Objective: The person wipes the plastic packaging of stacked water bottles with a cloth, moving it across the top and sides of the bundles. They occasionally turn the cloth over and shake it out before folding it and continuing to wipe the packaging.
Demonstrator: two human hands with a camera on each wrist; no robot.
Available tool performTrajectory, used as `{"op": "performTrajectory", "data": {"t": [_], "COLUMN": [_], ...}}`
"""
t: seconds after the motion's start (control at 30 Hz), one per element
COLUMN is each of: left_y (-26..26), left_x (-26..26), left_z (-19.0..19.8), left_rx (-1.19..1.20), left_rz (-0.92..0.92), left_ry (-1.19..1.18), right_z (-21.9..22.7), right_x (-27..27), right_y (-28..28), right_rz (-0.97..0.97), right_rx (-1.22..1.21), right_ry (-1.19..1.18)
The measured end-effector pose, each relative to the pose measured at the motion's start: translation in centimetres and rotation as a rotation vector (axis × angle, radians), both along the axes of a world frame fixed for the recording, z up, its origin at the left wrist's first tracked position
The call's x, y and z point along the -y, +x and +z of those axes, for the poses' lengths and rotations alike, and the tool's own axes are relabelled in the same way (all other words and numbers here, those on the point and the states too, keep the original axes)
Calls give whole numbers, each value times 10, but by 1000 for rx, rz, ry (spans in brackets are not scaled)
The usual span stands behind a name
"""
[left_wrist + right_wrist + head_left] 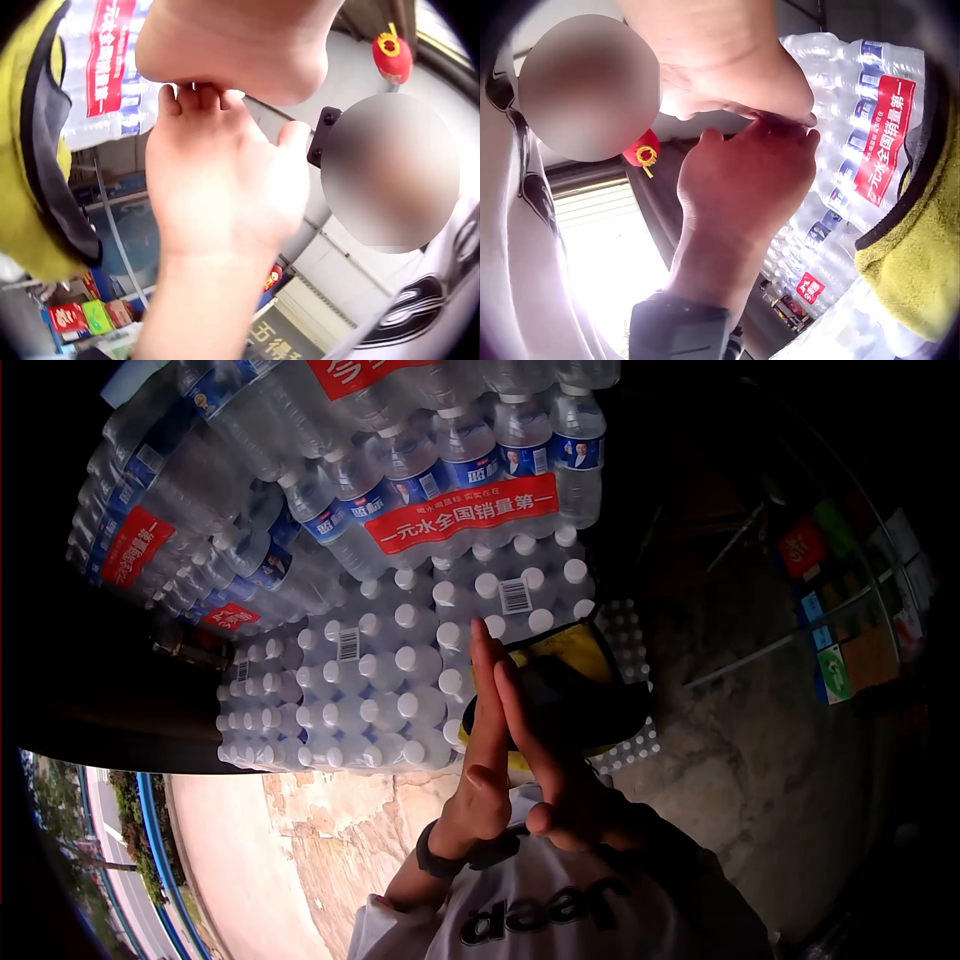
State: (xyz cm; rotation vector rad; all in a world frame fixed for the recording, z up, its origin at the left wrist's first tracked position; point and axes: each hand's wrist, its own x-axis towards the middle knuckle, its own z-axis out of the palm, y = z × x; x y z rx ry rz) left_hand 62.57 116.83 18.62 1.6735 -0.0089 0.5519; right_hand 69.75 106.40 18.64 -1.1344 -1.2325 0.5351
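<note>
Here, press palm flat to palm, left hand (483, 745) against right hand (548, 755), upright before the chest. Fingers (490, 660) straight and released on both sides, grasping nothing. Best done with fingertips level, heels of the palms touching, wrists low and elbows drawn in. Just beyond the fingertips, the yellow cloth (578, 652) with its dark edge, draped over the shrink-wrapped water-bottle packs (380, 680), apart from both hands. Worth minding that gap, so as not to brush the cloth off the stack. Dark wristband (436, 857) on the left wrist; right forearm angled in from the right, thumbs turned towards the body.
</note>
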Motion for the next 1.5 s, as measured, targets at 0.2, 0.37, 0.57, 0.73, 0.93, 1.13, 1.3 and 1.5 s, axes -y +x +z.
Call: {"op": "performTrajectory", "data": {"t": [0.2,0.37,0.57,0.73,0.93,1.13,1.3,1.5], "left_y": [-10,-11,-7,-17,-14,-13,-17,-16], "left_x": [-1,-24,-18,-19,-31,-30,-18,-17], "left_z": [9,7,12,9,13,13,2,11], "left_rx": [-24,-6,113,-20,-83,-45,-104,-57], "left_rz": [-11,87,-21,-98,-92,-82,-154,-217], "left_ry": [62,-95,-126,-34,-107,-187,-61,-94], "right_z": [8,-5,8,17,4,2,6,8], "right_x": [-20,-32,-27,-26,-27,-26,-20,-1], "right_y": [6,-11,4,9,-1,-5,7,16], "right_rz": [-14,-28,-28,-85,-73,-64,-101,-104], "right_rx": [-2,57,101,24,102,137,101,134], "right_ry": [28,78,-38,-60,-76,-85,-51,-126]}}
